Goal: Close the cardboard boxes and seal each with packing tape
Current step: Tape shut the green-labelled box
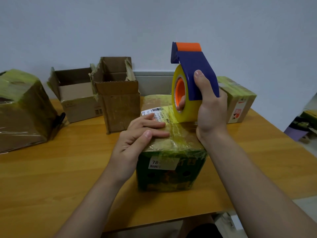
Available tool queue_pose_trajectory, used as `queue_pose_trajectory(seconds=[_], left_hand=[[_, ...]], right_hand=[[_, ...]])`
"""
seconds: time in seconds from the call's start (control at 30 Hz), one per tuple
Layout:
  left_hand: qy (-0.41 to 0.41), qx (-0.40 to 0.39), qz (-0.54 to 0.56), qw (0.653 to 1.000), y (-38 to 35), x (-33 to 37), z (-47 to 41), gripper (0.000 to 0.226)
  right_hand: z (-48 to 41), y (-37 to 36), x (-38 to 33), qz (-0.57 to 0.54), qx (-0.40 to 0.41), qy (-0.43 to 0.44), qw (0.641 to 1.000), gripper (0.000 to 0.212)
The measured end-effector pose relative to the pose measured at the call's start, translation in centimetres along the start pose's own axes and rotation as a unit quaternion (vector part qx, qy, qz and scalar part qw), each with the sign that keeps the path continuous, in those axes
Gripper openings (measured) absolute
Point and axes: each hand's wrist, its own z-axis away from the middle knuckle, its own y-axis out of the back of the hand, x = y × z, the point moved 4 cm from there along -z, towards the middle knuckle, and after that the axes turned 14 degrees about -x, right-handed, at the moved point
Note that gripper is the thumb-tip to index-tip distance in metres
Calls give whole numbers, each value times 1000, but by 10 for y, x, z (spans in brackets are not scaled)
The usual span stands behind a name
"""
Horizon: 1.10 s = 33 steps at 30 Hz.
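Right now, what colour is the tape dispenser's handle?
Dark blue, with an orange top piece and hub; the tape dispenser shows clearly in the head view.

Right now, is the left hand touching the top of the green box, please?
Touching: the head view shows the left hand lying flat on the green box.

Left hand point(137, 134) flat, right hand point(208, 107) gripping.

We are looking at a wooden tabletop point(60, 169) with an orange-brown grain, running up to a plain pale grey wall point(103, 23). A grey strip point(152, 77) is sitting along the wall's base. A purple object point(294, 130) is showing beyond the tabletop's right edge.
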Motion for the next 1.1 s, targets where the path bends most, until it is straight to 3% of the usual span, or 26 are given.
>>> queue_pose_trajectory(seconds=[0.1, 0.2, 0.3, 0.47, 0.57, 0.67, 0.73, 0.9, 1.1], left_hand=[[67, -39, -160, 984, 4, 23, -4, 29], [61, -117, -388, 912, -13, 44, -13, 54], [59, -165, -372, 912, -25, 46, -19, 50], [36, -136, -384, 913, -24, 42, -11, 46], [83, -145, -370, 914, -26, 54, -14, 48], [177, -189, -403, 878, -23, 74, -35, 48], [207, -162, -433, 862, -29, 84, -47, 46], [213, -125, -549, 798, -68, 71, -57, 78], [183, -119, -594, 775, -70, 61, -48, 84]], right_hand=[[-1, 2, 2, -5, -3, 2, 1000, 39], [-3, 6, 3, -9, -1, 3, 1000, 38], [-2, 8, 3, -25, 0, 0, 1000, 32], [2, 4, 0, -11, -7, 1, 1000, 32], [6, 4, -5, -22, 8, 3, 1000, 35], [7, 8, -8, -58, 34, 6, 998, 36], [8, 10, -10, -84, 45, 1, 995, 31], [4, 20, -9, -137, 61, -8, 989, 21], [-5, 26, 3, -198, -5, -18, 980, 33]])
